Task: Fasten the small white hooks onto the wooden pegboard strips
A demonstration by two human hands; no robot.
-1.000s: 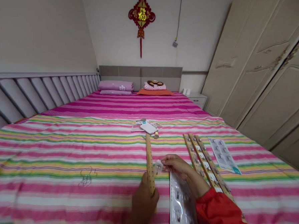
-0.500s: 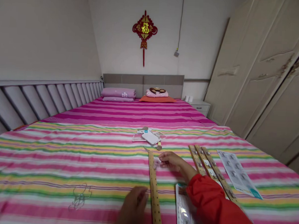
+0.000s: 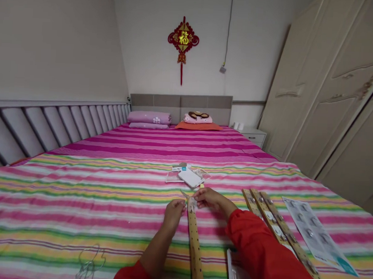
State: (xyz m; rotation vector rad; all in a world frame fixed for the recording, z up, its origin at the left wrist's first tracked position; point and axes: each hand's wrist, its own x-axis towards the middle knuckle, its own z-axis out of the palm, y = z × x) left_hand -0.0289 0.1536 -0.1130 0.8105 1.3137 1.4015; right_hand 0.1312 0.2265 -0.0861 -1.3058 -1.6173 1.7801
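The right hand [image 3: 209,198] pinches a clear plastic hook [image 3: 192,204] over the flat, dotted wooden strip [image 3: 194,244]; the left hand [image 3: 174,213] has fingers narrow (their grip, I cannot tell).

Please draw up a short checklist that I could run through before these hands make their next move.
- Right hand has its fingers on the small clear piece: ok.
- Clear piece is over the far end of the dotted wooden strip: ok.
- Clear piece is fastened to that strip: cannot tell.
- Left hand is steadying the strip: cannot tell; its fingertips are at the edge, contact unclear.
- Tangled thread is away from the strip: ok.
- Plastic pack is in full view: not ok; the red sleeve hides part.
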